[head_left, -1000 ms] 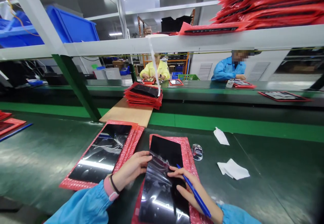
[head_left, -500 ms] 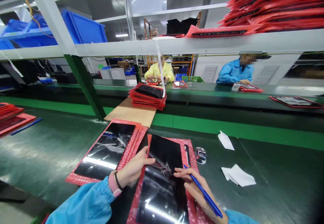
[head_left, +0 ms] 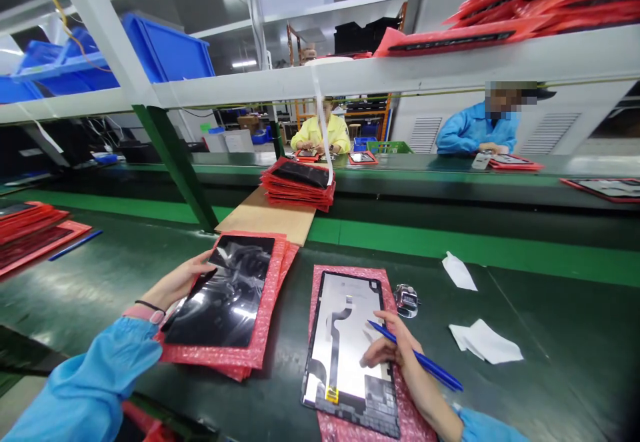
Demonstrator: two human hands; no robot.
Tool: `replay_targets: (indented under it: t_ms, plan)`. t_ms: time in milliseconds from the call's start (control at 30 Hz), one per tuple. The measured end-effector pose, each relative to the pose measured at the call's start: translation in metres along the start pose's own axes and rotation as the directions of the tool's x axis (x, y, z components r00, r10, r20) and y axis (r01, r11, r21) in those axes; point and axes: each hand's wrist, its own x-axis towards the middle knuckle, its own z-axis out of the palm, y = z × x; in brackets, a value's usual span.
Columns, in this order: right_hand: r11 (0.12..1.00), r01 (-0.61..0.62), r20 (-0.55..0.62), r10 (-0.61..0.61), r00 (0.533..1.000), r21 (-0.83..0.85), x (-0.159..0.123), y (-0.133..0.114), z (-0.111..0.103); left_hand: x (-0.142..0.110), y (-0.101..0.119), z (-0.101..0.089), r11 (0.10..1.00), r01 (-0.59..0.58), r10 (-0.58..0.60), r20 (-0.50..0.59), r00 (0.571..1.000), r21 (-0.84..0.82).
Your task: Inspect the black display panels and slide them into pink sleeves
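A black glossy panel point(head_left: 225, 295) lies on a stack of red bubble-wrap bags point(head_left: 265, 325) at the left. My left hand point(head_left: 183, 281) grips its left edge, fingers curled over it. To the right, another panel point(head_left: 347, 342) lies with its silver back up on a red bubble-wrap bag point(head_left: 350, 272). My right hand point(head_left: 395, 349) rests on that panel's right edge and holds a blue pen point(head_left: 417, 357) between its fingers.
A small metal object point(head_left: 407, 299) and white paper scraps point(head_left: 483, 341) lie right of the panels. A wooden board point(head_left: 267, 219) carries a red stack point(head_left: 299, 185) beyond. Two seated people work across the green bench point(head_left: 450, 245). Red bags point(head_left: 30, 232) and blue bins point(head_left: 150, 52) are at left.
The black panel that both hands held has been set on the left stack by my left hand. A panel lying silver back up now shows under my right hand.
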Motion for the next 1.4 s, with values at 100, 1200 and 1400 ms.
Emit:
replay_targets:
  t_ms: [100, 1200, 1400]
  plan:
    - [0.999, 0.047, -0.047, -0.048, 0.998, -0.025, 0.001, 0.0, -0.001, 0.004, 0.006, -0.005, 0.994, -0.091, 0.098, -0.143, 0.985, 0.052]
    - [0.98, -0.024, -0.137, -0.003, 0.991, -0.199, 0.002, 0.012, 0.007, -0.08, -0.064, 0.181, 0.952, 0.301, -0.302, 0.328, 0.895, 0.056]
    - [0.999, 0.007, -0.178, 0.003, 0.984, 0.051, 0.002, 0.012, 0.008, -0.063, -0.073, 0.213, 0.997, 0.068, -0.08, 0.342, 0.936, 0.048]
